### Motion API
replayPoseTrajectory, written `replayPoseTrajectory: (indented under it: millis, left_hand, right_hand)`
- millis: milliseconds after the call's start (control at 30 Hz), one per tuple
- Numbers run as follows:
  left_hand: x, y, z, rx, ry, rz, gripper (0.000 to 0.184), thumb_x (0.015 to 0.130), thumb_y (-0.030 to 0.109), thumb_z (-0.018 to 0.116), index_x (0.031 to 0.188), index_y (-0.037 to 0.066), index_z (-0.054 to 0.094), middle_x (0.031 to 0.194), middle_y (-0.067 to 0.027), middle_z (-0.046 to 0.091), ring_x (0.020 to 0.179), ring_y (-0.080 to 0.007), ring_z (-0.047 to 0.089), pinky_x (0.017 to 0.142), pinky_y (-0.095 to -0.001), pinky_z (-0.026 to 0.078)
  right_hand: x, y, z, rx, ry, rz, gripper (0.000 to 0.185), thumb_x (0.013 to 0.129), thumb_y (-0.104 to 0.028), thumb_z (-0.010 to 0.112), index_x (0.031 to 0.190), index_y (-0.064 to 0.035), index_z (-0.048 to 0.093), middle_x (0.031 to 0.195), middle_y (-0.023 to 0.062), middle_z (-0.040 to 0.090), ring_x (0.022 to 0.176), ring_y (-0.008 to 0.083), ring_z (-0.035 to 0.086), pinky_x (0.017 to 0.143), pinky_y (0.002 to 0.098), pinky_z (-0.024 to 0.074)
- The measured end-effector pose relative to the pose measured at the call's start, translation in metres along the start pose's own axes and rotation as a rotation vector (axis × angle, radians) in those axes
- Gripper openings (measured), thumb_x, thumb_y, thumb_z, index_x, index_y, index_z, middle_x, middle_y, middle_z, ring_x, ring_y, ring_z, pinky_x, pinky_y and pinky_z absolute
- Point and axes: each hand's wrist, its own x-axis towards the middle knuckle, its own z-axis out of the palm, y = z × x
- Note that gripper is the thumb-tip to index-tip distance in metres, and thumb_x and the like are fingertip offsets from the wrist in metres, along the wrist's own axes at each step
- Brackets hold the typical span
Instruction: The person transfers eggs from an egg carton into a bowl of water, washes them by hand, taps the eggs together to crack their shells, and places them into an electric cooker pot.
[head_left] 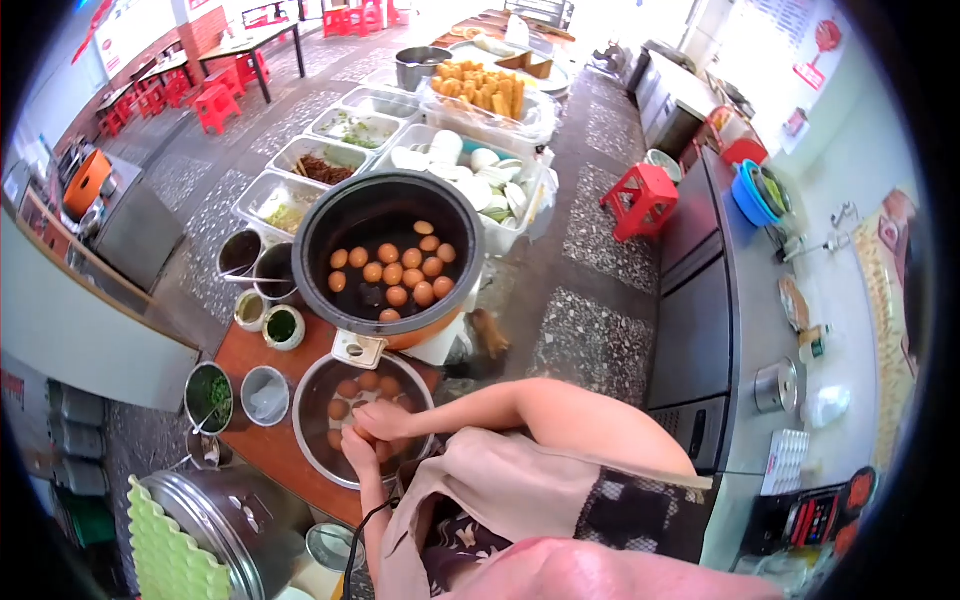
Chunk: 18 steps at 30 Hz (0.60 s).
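A steel bowl (pixel 302 440) with brown eggs (pixel 346 388) in liquid sits on the wooden table. Over this bowl my two hands meet. My right hand (pixel 384 420) is closed, fingers pinched around a brown egg (pixel 364 434). Just below it, my left hand (pixel 359 452) is also closed on the same egg, which is mostly covered by fingers. Whether its shell is cracked I cannot tell. Behind the bowl stands a large black-lined cooker pot (pixel 305 235) with several brown eggs in dark liquid, its pale handle (pixel 358 348) close to the bowl's rim.
Left of the bowl are a plastic cup (pixel 265 395), a pot of chopped greens (pixel 209 398) and sauce jars (pixel 284 327). Food trays (pixel 325 160) and fried dough sticks (pixel 480 88) lie beyond. A lidded steel pot (pixel 240 530) stands lower left, a red stool (pixel 640 200) right.
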Motion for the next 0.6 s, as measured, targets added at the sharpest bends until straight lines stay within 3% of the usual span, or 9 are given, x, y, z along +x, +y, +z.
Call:
replayPoseTrajectory:
  millis: [33,133,200,267,300,367,400,533,600]
  left_hand:
    - [-0.003,0.025,-0.01,0.377,-0.124,0.022,0.046,0.094,0.036,0.032,0.093,0.003,0.065,0.083,-0.0265,0.064,0.074,-0.0393,0.063,0.066,-0.051,0.047]
    - [-0.019,0.086,-0.022,0.671,-0.276,0.147,0.039,0.093,0.029,0.036,0.104,0.004,0.063,0.09,-0.0247,0.065,0.076,-0.0352,0.065,0.064,-0.0434,0.05]
    - [-0.014,0.062,-0.023,0.677,-0.368,0.213,0.046,0.096,0.033,0.032,0.111,0.002,0.062,0.088,-0.0224,0.066,0.078,-0.0349,0.065,0.069,-0.0432,0.051]
    - [-0.006,0.033,-0.014,-0.155,-0.319,-0.036,0.047,0.097,0.034,0.032,0.111,0.0,0.061,0.081,-0.0123,0.068,0.071,-0.0277,0.065,0.066,-0.0383,0.051]
    - [-0.005,0.03,-0.018,-0.194,-0.36,-0.158,0.047,0.097,0.034,0.032,0.112,0.0,0.061,0.08,-0.0081,0.066,0.066,-0.0217,0.062,0.06,-0.0335,0.049]
    - [-0.007,0.04,-0.022,-0.244,-0.397,-0.401,0.047,0.098,0.034,0.032,0.112,0.0,0.061,0.077,-0.0033,0.061,0.058,-0.0115,0.055,0.049,-0.0249,0.042]
    - [-0.008,0.044,-0.021,-0.25,-0.4,-0.459,0.047,0.098,0.034,0.032,0.112,0.0,0.061,0.076,-0.003,0.06,0.056,-0.0094,0.053,0.047,-0.023,0.039]
    - [-0.018,0.059,-0.021,-0.504,-0.461,-0.469,0.048,0.098,0.039,0.035,0.133,0.009,0.046,0.065,0.002,0.046,0.048,-0.0045,0.037,0.042,-0.0181,0.026]
    - [-0.024,0.082,-0.023,-0.606,-0.518,-0.484,0.05,0.097,0.041,0.036,0.138,0.013,0.038,0.065,0.0019,0.046,0.048,-0.0053,0.036,0.043,-0.0187,0.027]
  right_hand:
    - [0.0,0.003,0.006,0.204,-0.044,0.193,0.032,0.084,-0.03,0.047,0.071,-0.0025,0.057,0.072,0.0169,0.063,0.063,0.0356,0.062,0.056,0.0461,0.048]
    - [-0.008,-0.003,0.005,0.879,-0.233,0.678,0.032,0.086,-0.029,0.046,0.074,-0.0018,0.057,0.075,0.0178,0.063,0.068,0.0361,0.062,0.06,0.0457,0.0482]
    - [-0.009,-0.011,-0.002,1.03,-0.268,0.756,0.031,0.087,-0.028,0.046,0.076,-0.0013,0.057,0.076,0.0185,0.063,0.071,0.0364,0.062,0.062,0.0454,0.0483]
    - [-0.008,-0.015,-0.01,0.999,-0.225,0.687,0.031,0.089,-0.027,0.045,0.078,-0.0008,0.058,0.078,0.0191,0.063,0.074,0.0367,0.062,0.064,0.0451,0.0484]
    - [-0.008,-0.014,-0.013,0.945,-0.201,0.64,0.031,0.089,-0.026,0.045,0.079,-0.0006,0.058,0.079,0.0194,0.063,0.075,0.0369,0.062,0.066,0.0449,0.0484]
    - [-0.01,0.014,0.009,0.56,-0.049,0.229,0.029,0.09,-0.025,0.045,0.081,-0.0002,0.057,0.08,0.0183,0.062,0.076,0.0367,0.061,0.067,0.0442,0.0478]
    - [-0.011,0.025,0.018,0.162,0.089,-0.176,0.028,0.091,-0.024,0.044,0.083,0.0003,0.056,0.08,0.0171,0.062,0.076,0.0364,0.06,0.069,0.0434,0.0471]
    - [-0.009,0.028,0.013,0.244,0.197,-0.27,0.019,0.086,-0.018,0.048,0.085,-0.0015,0.056,0.081,0.017,0.061,0.074,0.0355,0.058,0.065,0.0456,0.045]
    - [-0.006,0.032,0.01,0.212,0.167,-0.291,0.021,0.087,-0.019,0.044,0.086,-0.0031,0.057,0.082,0.0166,0.062,0.076,0.0361,0.058,0.068,0.0445,0.0449]
